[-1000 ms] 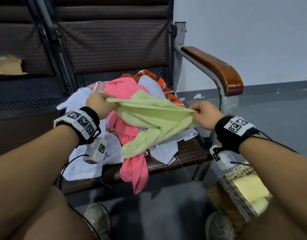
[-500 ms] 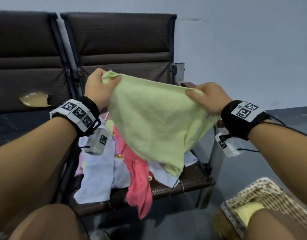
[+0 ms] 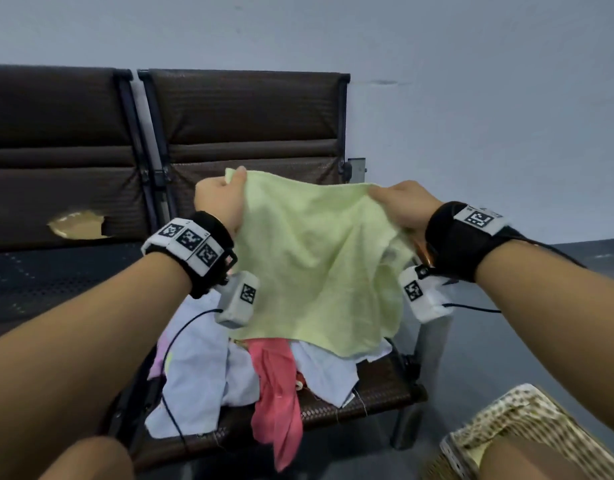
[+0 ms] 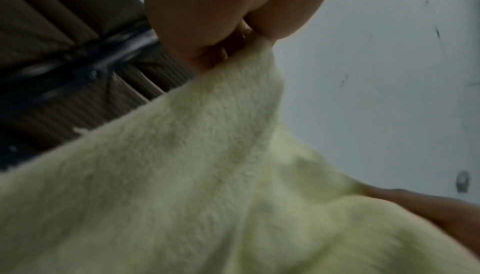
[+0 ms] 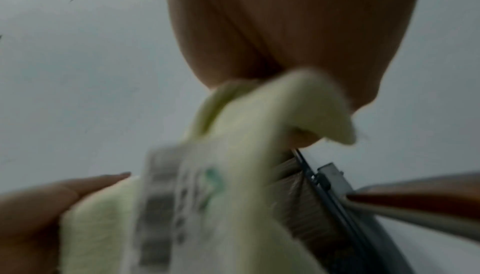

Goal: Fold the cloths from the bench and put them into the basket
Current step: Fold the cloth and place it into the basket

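Note:
A pale green cloth (image 3: 316, 265) hangs spread in the air above the bench seat. My left hand (image 3: 222, 199) pinches its upper left corner and my right hand (image 3: 399, 202) pinches the upper right corner. In the left wrist view the fuzzy green cloth (image 4: 182, 175) runs up into the curled left hand (image 4: 228, 37). The right wrist view shows the green cloth (image 5: 246, 134) bunched under my right hand (image 5: 285, 62), with a printed label on it. A pile of cloths (image 3: 229, 372), pale blue, white and pink, lies on the seat below. The woven basket (image 3: 527, 420) stands at the lower right.
The dark brown bench (image 3: 250, 126) has a metal frame post (image 3: 433, 362) at its right end. A torn patch (image 3: 78, 225) shows on the left seat back. Grey floor (image 3: 558, 306) lies to the right of the bench. A yellowish cloth (image 3: 475, 453) lies in the basket.
Both hands lifted the green cloth off the pile and spread it out in the air. The cloth now hangs more open, and the view has tilted upward toward the wall.

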Demonstrator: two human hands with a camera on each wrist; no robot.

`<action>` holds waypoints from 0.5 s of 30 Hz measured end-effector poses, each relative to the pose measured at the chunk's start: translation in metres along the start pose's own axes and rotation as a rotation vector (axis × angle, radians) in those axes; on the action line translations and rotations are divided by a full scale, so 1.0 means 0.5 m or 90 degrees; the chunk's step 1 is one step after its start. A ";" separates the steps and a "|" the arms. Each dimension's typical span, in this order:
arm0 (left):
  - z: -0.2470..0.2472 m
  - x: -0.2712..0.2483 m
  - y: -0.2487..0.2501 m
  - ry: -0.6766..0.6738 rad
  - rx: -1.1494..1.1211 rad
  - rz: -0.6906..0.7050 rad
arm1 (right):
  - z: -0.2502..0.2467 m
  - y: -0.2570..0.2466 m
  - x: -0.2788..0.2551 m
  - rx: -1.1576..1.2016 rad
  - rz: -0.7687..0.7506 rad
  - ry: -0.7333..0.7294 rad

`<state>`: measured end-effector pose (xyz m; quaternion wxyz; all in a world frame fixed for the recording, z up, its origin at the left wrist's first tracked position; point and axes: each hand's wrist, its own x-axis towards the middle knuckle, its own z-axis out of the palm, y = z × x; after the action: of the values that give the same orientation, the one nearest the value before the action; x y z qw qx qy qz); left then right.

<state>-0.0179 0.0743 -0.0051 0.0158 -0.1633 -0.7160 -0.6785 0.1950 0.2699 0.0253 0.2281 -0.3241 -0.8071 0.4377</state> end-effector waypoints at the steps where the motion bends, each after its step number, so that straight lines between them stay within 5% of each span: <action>1: 0.018 -0.020 0.004 -0.024 -0.038 -0.021 | 0.015 -0.002 -0.001 0.043 0.022 -0.007; 6: 0.093 -0.163 0.026 -0.262 -0.137 -0.007 | 0.078 -0.025 -0.027 0.226 0.088 -0.097; 10: 0.102 -0.225 0.029 -0.397 -0.041 0.044 | 0.093 -0.025 -0.046 0.215 0.085 -0.203; 12: 0.090 -0.226 0.039 -0.401 -0.077 -0.010 | 0.090 -0.020 -0.052 0.161 0.052 -0.180; 15: 0.078 -0.197 0.038 -0.254 -0.108 -0.016 | 0.070 -0.005 -0.052 0.188 0.020 -0.221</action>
<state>0.0877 0.0918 -0.0139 -0.1482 -0.2861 -0.6473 -0.6908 0.1890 0.2303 0.0073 0.1240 -0.2195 -0.7564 0.6035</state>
